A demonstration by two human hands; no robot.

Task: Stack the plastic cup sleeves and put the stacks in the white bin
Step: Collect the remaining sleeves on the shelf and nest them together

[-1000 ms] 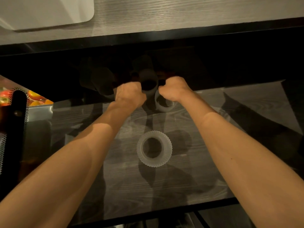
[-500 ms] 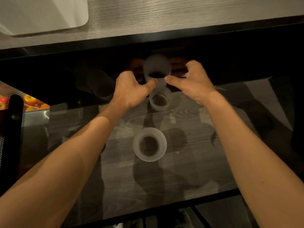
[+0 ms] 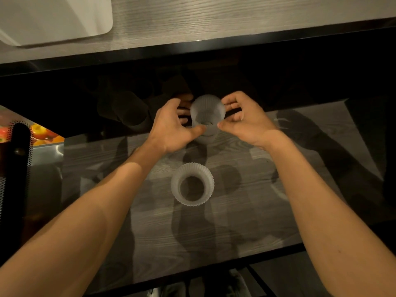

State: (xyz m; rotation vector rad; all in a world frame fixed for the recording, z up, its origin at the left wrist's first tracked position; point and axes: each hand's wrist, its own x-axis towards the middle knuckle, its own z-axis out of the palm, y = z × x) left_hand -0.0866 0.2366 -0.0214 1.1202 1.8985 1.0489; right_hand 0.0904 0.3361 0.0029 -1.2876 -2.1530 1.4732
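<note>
- Lowered since half a second ago: held sleeve (image 3: 207, 108), a ribbed translucent plastic cup sleeve, now sits down over the far sleeve (image 3: 206, 138). Only a lower band of the far sleeve shows beneath the thumbs. Before, the two were apart, one above the other.
- Unmoved since then: near sleeve (image 3: 192, 184), upright, open mouth up, alone on the grey wood-grain table (image 3: 246, 221). Taken as landmark for the entries below.
- White bin (image 3: 53, 20): far beyond and left of the near sleeve, on the pale upper shelf (image 3: 235, 16). Only a rounded corner is in view.
- Perforated panel (image 3: 32, 144): well left of the near sleeve, at the table's edge, with a patch of coloured print beside it.
- Left hand (image 3: 171, 129): beyond the near sleeve, a little left. Forearm runs in from the lower left. Thumb pressed on the held sleeve's near wall, fingers curled round its left side, partly in shadow. Grasping.
- Right hand (image 3: 246, 123): beyond and right of the near sleeve. Thumb tip on the near wall, almost meeting the left thumb, fingers bent round the right side. Grasping the same sleeve.
</note>
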